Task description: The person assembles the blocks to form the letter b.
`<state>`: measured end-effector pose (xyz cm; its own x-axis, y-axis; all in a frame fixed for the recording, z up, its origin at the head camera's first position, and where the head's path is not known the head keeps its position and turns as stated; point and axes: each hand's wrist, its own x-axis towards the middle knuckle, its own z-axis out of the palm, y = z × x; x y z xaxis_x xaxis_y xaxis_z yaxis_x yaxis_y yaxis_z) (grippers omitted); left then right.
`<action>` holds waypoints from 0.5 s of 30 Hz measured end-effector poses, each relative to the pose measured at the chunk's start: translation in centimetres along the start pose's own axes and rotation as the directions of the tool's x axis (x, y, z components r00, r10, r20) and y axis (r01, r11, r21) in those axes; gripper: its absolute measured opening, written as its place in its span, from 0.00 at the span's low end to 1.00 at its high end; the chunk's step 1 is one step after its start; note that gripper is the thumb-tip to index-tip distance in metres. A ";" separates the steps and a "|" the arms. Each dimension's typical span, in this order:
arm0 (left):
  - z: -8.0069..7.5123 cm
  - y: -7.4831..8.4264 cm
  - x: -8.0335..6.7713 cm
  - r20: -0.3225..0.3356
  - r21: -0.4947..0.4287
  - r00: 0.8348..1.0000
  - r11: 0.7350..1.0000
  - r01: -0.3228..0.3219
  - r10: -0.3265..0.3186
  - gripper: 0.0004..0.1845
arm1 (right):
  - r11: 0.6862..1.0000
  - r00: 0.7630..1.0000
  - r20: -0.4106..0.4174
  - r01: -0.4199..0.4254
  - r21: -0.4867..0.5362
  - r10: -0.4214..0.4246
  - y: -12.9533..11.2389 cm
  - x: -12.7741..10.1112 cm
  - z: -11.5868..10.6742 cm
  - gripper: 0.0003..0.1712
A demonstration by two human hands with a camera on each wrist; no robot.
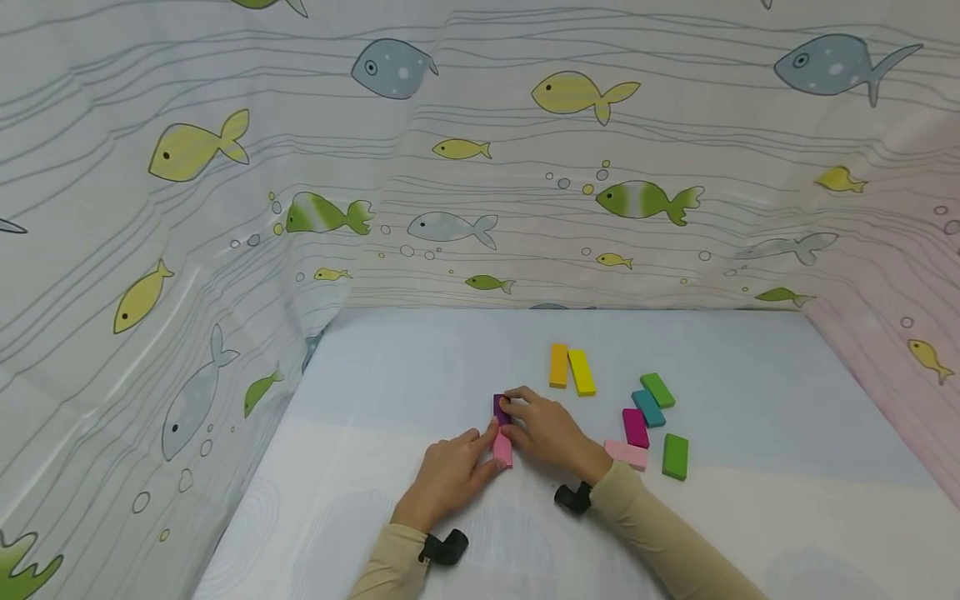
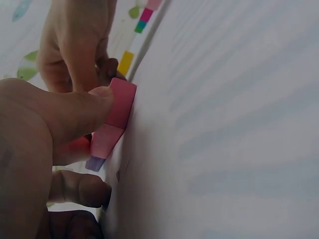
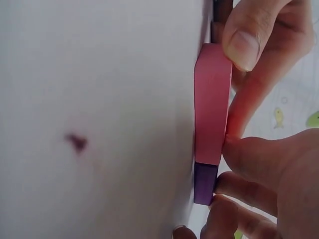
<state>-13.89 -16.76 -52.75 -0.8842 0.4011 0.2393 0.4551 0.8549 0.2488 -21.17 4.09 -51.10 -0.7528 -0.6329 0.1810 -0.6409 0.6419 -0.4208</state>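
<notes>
A pink block [image 1: 503, 450] and a purple block [image 1: 501, 409] lie end to end in a line on the table, the purple one farther away. My left hand [image 1: 452, 477] grips the pink block, thumb at its near end and index finger towards the far end. My right hand [image 1: 551, 433] holds the purple block from the right, fingertips on its far part and thumb by the joint. In the right wrist view the ends of the pink block [image 3: 213, 104] and purple block [image 3: 205, 184] meet.
Orange [image 1: 558, 365] and yellow [image 1: 581, 372] blocks lie beyond the right hand. To the right are a green block [image 1: 657, 389], a blue block [image 1: 648, 408], a magenta block [image 1: 635, 427], a light pink block [image 1: 626, 454] and another green block [image 1: 675, 457]. A fish-patterned curtain [image 1: 525, 183] surrounds the table.
</notes>
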 end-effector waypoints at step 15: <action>-0.4 0.2 -0.1 0.067 -0.021 0.998 1.000 0.018 -0.016 0.33 | 0.997 0.997 0.014 -0.075 -0.024 0.076 -0.6 -0.8 0.1 0.27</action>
<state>-13.69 -16.70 -52.35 -0.8966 0.4084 0.1713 0.4415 0.8548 0.2728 -20.13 4.18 -51.13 -0.7970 -0.5883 0.1363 -0.5858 0.6982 -0.4116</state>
